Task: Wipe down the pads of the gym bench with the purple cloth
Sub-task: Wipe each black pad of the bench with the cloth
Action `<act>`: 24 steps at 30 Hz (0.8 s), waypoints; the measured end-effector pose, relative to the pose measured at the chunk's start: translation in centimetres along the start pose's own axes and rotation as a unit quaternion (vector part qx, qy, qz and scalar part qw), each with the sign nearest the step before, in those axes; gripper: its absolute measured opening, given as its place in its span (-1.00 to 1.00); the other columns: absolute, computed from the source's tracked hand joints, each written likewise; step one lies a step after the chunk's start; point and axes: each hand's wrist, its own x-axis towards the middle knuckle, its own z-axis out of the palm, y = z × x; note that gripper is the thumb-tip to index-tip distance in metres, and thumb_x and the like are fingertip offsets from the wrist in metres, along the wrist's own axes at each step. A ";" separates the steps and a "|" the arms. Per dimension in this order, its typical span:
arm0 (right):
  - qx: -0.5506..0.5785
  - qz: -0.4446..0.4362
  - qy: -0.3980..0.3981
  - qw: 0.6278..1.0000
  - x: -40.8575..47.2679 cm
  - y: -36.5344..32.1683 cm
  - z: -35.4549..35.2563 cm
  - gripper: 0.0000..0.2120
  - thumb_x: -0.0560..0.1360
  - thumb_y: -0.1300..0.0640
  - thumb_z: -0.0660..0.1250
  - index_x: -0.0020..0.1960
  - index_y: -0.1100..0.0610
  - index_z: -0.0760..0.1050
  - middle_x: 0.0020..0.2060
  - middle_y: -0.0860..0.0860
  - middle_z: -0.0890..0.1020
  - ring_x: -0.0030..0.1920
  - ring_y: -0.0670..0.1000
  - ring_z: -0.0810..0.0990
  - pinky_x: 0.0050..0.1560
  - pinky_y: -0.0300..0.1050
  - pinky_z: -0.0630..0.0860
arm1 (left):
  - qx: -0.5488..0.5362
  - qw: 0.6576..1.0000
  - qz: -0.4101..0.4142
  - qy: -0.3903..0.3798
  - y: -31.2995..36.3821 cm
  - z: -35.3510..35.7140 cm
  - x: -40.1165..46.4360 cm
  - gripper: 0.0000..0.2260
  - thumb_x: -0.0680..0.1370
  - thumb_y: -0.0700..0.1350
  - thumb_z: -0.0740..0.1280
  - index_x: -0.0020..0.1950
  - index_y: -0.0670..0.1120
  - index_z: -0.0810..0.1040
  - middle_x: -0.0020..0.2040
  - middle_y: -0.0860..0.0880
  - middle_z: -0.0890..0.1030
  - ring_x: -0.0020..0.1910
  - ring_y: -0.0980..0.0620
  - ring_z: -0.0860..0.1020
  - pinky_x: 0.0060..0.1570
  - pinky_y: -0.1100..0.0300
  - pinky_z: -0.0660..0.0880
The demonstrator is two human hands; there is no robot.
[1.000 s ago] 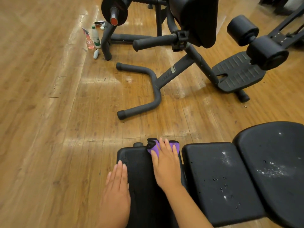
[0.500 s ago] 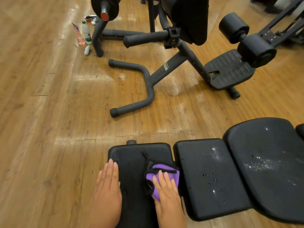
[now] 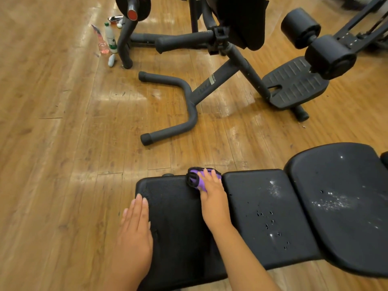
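A black gym bench with three pads runs across the lower part of the view. My right hand (image 3: 212,198) presses the purple cloth (image 3: 197,179) flat against the far right corner of the left pad (image 3: 174,217). My left hand (image 3: 136,229) rests flat, fingers together, on that pad's left edge and holds nothing. The middle pad (image 3: 266,213) shows small dark nicks and a whitish smear. The right pad (image 3: 344,198) carries white specks and streaks.
Another black exercise machine (image 3: 235,66) stands on the wooden floor beyond the bench, with a curved foot bar (image 3: 178,114), footplate (image 3: 294,82) and roller pads (image 3: 315,38). Bottles (image 3: 110,38) sit on the floor at far left beside a frame leg.
My right hand slid the purple cloth toward me along the left pad, then pushed it back to the pad's far edge. My left hand stayed on the pad's left side.
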 end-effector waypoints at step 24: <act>-0.151 -0.134 -0.023 0.979 -9.7 4.2 0.1 -0.43 0.47 0.13 0.04 0.48 0.01 0.16 0.48 -0.14 0.07 0.49 -0.07 0.05 0.45 -0.09 -0.02 | 0.007 1.000 -0.019 -0.018 0.3 -0.4 0.0 -0.53 0.56 -0.15 -0.02 0.45 -0.27 0.21 0.46 -0.21 0.26 0.45 -0.04 0.12 0.45 0.19 -0.14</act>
